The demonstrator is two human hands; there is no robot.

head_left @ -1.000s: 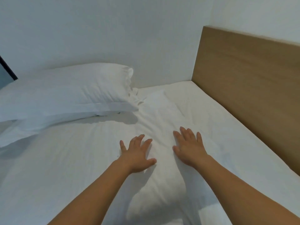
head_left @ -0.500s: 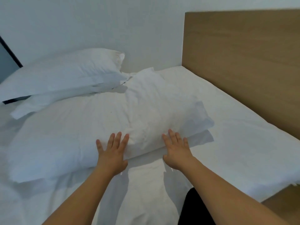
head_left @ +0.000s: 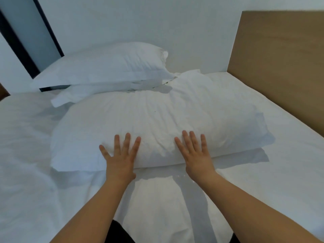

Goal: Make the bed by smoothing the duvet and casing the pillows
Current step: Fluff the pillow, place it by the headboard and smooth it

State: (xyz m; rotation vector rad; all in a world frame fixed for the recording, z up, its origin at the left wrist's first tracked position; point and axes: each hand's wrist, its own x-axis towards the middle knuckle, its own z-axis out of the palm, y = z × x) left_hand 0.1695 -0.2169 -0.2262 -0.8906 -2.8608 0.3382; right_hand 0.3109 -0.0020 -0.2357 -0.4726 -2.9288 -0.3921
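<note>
White bed (head_left: 263, 181) holds a pillow (head_left: 157, 120); left hand (head_left: 121, 160) and right hand (head_left: 196, 155) press it, fingers splayed flat.

left hand (head_left: 121, 160) and right hand (head_left: 197, 155) flat, fingers spread, on near pillow (head_left: 157, 123); second pillow (head_left: 108, 67) behind

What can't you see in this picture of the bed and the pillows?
- Palms of the left hand and right hand: head view, turned down against the near pillow.
- Bed under the far pillow: covered by it.
- Headboard: cut off at the right edge.
- The person's body: below the frame.
</note>
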